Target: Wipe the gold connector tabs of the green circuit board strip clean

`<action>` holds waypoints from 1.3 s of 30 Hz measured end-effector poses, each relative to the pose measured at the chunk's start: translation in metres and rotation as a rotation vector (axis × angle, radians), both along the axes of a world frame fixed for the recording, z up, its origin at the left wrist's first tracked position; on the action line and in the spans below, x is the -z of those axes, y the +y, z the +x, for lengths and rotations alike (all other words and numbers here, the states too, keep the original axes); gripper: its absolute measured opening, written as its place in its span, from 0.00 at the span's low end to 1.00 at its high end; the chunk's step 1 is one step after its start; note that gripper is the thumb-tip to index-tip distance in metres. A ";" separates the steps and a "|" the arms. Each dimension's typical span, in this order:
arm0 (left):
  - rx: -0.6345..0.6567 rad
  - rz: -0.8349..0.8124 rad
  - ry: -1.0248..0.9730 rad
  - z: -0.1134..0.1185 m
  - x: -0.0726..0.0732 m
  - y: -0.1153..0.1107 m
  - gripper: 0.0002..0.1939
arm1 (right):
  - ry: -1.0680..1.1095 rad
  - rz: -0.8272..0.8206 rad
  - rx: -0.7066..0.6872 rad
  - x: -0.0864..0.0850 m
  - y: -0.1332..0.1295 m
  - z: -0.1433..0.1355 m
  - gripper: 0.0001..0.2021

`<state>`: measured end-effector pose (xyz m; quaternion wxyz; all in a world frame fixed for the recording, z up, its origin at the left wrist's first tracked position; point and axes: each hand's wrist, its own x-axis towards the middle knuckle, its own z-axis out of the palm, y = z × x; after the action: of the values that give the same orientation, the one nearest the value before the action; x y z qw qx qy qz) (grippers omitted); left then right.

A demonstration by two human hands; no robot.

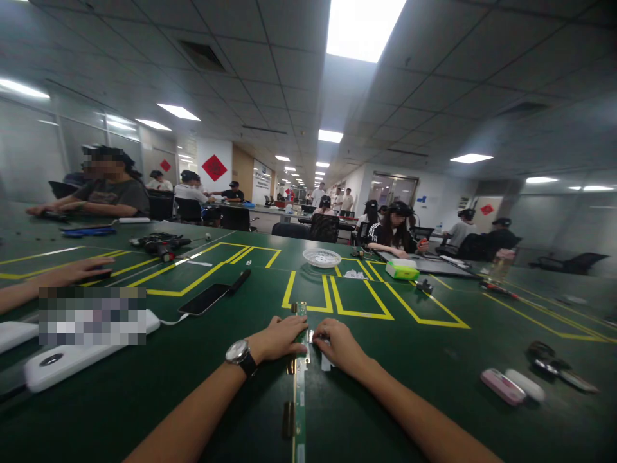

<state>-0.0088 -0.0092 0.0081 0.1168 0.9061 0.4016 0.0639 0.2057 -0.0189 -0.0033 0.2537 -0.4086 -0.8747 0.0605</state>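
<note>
A long, narrow green circuit strip (299, 411) with brown flex tabs lies on the green table, running away from me. My left hand (284, 335), below a wristwatch (237, 351), rests on the strip's upper part with its fingers lying over it. Just right of the strip, my right hand (335, 341) has its thumb and fingers pinched together beside a small shiny piece (311, 335) at the strip's edge. Whether that piece is between the fingertips is hard to make out. A small white scrap (326, 364) lies partly under my right hand.
A black phone (206, 299) and white power bank (87, 360) lie left. Ahead are a white basket (321, 258) and green tissue pack (402, 269). At right lie a pink case (503, 386) and keys (554, 366). Another person's hand (77, 271) reaches in at left.
</note>
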 end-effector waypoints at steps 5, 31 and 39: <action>-0.006 -0.023 0.008 0.001 -0.002 -0.002 0.27 | 0.004 0.040 -0.061 0.004 0.006 0.001 0.05; -0.001 -0.036 -0.051 -0.001 0.009 0.005 0.34 | -0.077 0.116 -0.279 -0.004 0.007 0.010 0.11; -0.116 0.112 -0.282 0.003 -0.011 0.003 0.34 | -0.179 0.144 -0.382 -0.013 0.010 0.010 0.23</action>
<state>-0.0061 -0.0064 0.0195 0.1174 0.8686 0.4286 0.2194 0.2154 -0.0093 0.0097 0.1874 -0.2199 -0.9573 0.0085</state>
